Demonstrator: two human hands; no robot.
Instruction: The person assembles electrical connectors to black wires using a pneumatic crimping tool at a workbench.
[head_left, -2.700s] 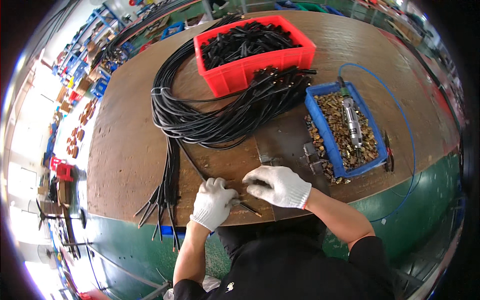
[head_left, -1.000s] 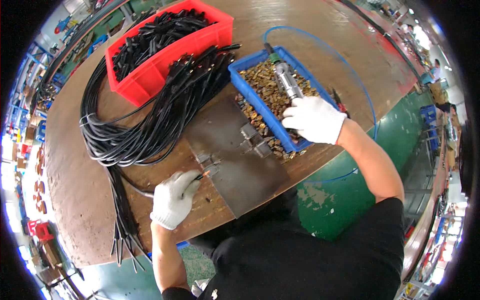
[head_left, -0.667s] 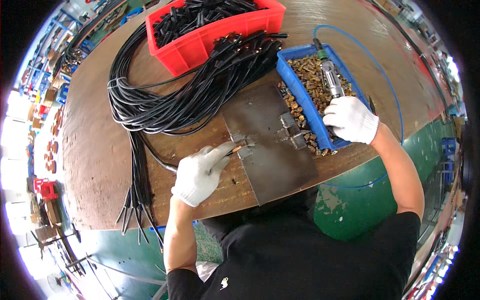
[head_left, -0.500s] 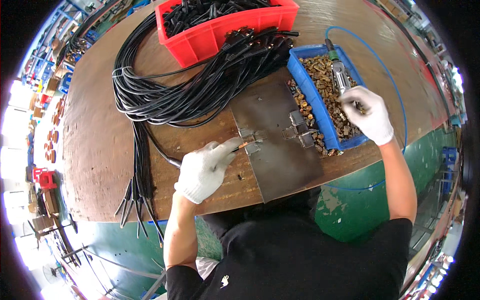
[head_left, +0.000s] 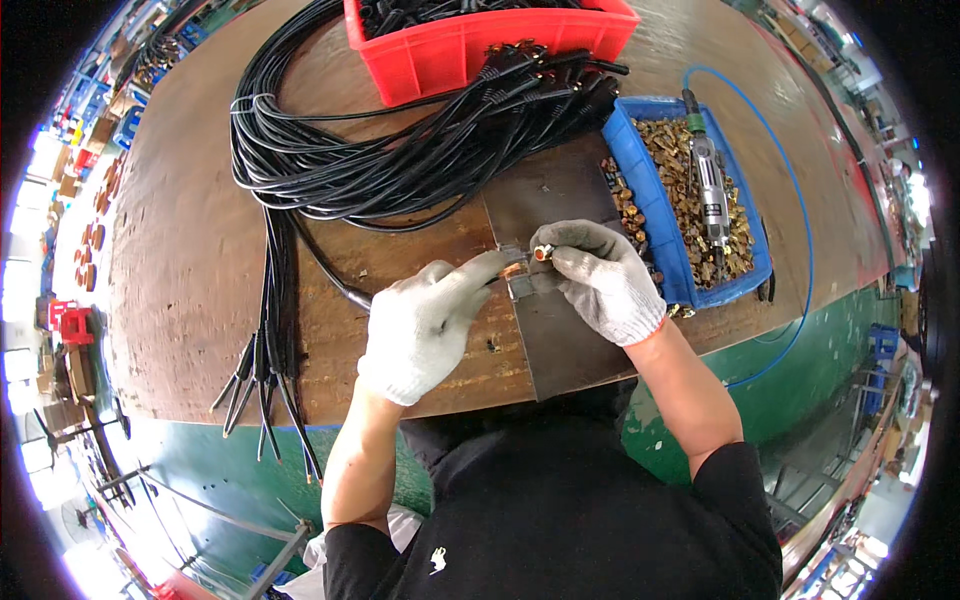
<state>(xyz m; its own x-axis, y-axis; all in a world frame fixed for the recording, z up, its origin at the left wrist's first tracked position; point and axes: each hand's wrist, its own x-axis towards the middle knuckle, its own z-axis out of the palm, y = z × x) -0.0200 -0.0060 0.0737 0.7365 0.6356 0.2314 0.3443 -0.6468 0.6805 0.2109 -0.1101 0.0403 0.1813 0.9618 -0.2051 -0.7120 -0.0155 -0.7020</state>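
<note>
In its white glove, my left hand (head_left: 425, 325) is closed on a black cable (head_left: 352, 294), and the cable's bare copper end (head_left: 512, 269) sticks out past the fingertips. Facing that end, my gloved right hand (head_left: 605, 280) pinches a small brass fitting (head_left: 543, 253) between thumb and forefinger. A narrow gap separates the fitting from the copper. Below both lies a dark metal plate (head_left: 565, 350) with a small metal holder (head_left: 521, 288) at its left edge, partly covered by my fingers.
A blue bin (head_left: 655, 215) of brass fittings (head_left: 668, 150) stands at right. Across it lies an air tool (head_left: 710, 190) with a blue hose (head_left: 790, 170). Bundled black cables (head_left: 340, 190) spread before a red bin (head_left: 420, 70) of black parts. Loose brass pieces (head_left: 630, 210) line the blue bin's left side.
My right hand has come left from over the blue bin to the cable end and now holds a brass fitting. The left hand stays near the holder with the cable. The view has shifted slightly.
</note>
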